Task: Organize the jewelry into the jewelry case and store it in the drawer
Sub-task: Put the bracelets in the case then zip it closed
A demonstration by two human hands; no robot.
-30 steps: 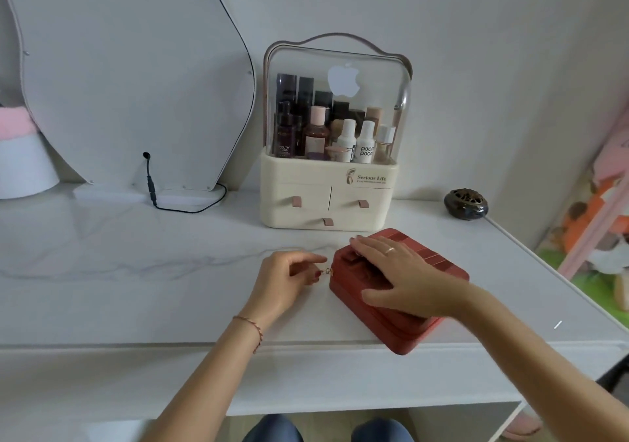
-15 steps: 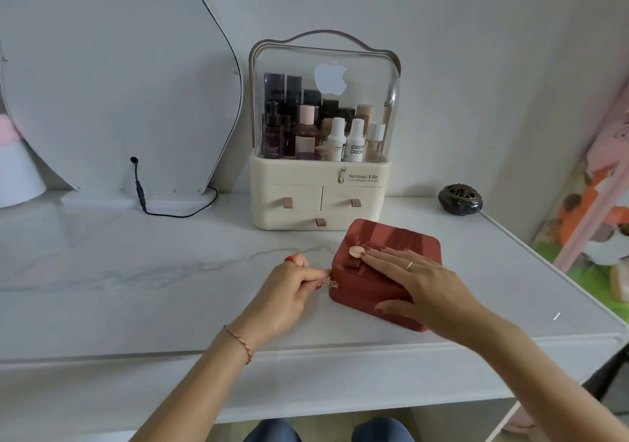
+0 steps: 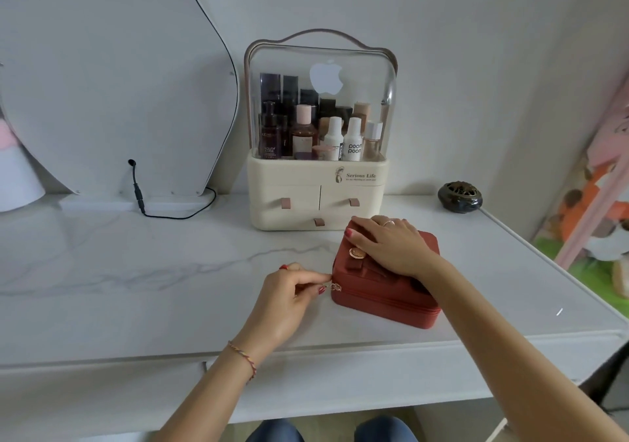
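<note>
While our right hand (image 3: pixel 391 247) lies flat on the closed red jewelry case (image 3: pixel 384 292) on the tabletop (image 3: pixel 136 288), our left hand (image 3: pixel 289 298) pinches its zipper pull (image 3: pixel 335 286); we judge the case light, padded, best lifted by both sides.

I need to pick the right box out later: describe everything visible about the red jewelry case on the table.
The jewelry case is a brick-red, squarish box with rounded corners, seemingly leather-like. It lies closed and flat on the white marble-look table, turned at an angle, before the cream cosmetics organizer. A zipper seam runs round its side; a strap with a round gold snap crosses the lid. The right hand rests flat on the lid; the left hand pinches the gold zipper pull.
</note>
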